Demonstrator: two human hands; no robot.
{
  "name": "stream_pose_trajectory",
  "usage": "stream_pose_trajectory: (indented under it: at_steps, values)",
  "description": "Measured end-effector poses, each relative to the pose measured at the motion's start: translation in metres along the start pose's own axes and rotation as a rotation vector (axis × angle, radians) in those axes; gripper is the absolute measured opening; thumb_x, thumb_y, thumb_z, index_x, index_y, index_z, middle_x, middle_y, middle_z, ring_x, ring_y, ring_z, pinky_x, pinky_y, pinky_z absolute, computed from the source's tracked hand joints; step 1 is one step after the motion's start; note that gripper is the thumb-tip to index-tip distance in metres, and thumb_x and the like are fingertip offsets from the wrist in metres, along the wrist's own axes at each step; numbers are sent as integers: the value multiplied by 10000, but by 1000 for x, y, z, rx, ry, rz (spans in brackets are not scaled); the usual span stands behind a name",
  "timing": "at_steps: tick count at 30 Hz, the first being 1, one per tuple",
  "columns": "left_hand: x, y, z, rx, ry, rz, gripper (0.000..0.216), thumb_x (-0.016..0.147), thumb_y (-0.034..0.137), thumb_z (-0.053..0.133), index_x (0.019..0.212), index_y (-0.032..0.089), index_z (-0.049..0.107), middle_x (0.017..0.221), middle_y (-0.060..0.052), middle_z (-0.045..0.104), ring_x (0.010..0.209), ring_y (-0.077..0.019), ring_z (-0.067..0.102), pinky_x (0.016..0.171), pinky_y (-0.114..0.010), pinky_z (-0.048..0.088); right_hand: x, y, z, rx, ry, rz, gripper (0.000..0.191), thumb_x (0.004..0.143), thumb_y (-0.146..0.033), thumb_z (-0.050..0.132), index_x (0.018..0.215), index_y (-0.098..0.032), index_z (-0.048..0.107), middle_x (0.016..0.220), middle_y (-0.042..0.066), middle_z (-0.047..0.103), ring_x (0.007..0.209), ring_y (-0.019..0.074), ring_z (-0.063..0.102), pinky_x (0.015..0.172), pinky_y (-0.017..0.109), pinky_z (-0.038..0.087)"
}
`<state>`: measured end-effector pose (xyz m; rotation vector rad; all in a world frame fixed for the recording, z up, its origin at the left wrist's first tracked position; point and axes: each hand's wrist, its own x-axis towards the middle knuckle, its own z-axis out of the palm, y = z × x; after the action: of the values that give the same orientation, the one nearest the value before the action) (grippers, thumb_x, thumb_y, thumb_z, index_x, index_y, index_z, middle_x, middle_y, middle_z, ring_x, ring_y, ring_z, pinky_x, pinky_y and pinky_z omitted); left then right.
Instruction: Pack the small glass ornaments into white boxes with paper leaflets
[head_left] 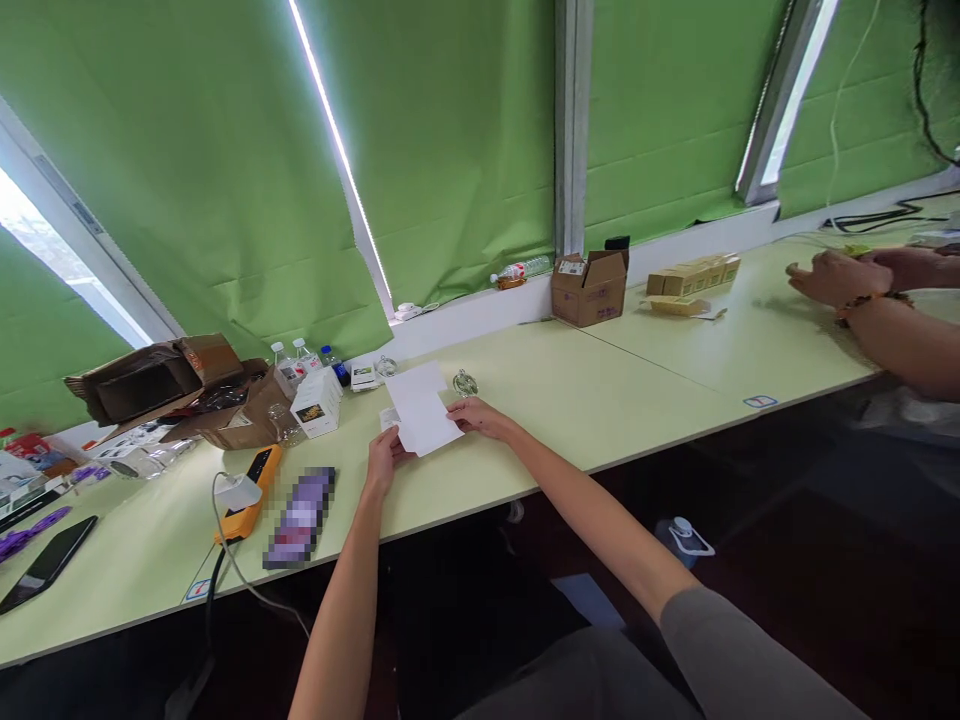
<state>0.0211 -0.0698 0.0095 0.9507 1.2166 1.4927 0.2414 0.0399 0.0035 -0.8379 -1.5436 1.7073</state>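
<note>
A flat white sheet (pixel 424 405) with notched, stepped edges, like an unfolded card box, is tilted just above the table (pixel 540 410). My left hand (pixel 384 460) pinches its lower left corner. On its right edge, my right hand (pixel 478 417) is closed as well. Beyond my right hand lies a small round silvery object (pixel 465 383), too small to name. A similar one (pixel 386 367) rests behind the sheet, next to a small white box (pixel 364 377). Part of another small white item (pixel 388 418) shows behind the sheet's left edge.
White printed boxes (pixel 319 405) stand left, near bottles (pixel 335 366) and opened cardboard boxes (pixel 247 410). A phone (pixel 300 517) and an orange power strip (pixel 253 490) lie nearer. At right are a carton (pixel 590 287), yellowish boxes (pixel 694 275) and another person's hands (pixel 840 277).
</note>
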Motion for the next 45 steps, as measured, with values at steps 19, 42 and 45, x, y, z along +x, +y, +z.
stream_pose_trajectory:
  at_steps: [19, 42, 45]
  values:
    - [-3, 4, 0, 75, -130, 29, 422, 729, 455, 699, 955, 99, 679, 861, -131, 719, 717, -217, 684, 690, -344, 556, 7, 7, -7, 31, 21, 22, 225, 710, -193, 723, 929, -139, 710, 855, 82, 702, 748, 160, 629, 667, 258, 501]
    - [-6, 4, 5, 101, -37, 51, 470, 723, 544, 700, 920, 142, 554, 738, -75, 687, 641, -206, 687, 612, -313, 533, -23, -22, 12, 85, -271, -9, 888, 658, -184, 833, 1433, -220, 401, 951, 59, 717, 780, 171, 696, 733, 295, 583]
    - [-7, 6, 6, 118, -57, 46, 463, 726, 537, 699, 918, 139, 562, 746, -92, 692, 656, -219, 693, 610, -316, 533, -22, -20, 12, 71, -228, -33, 888, 694, -212, 819, 1457, -242, 364, 926, 47, 714, 746, 155, 693, 710, 283, 589]
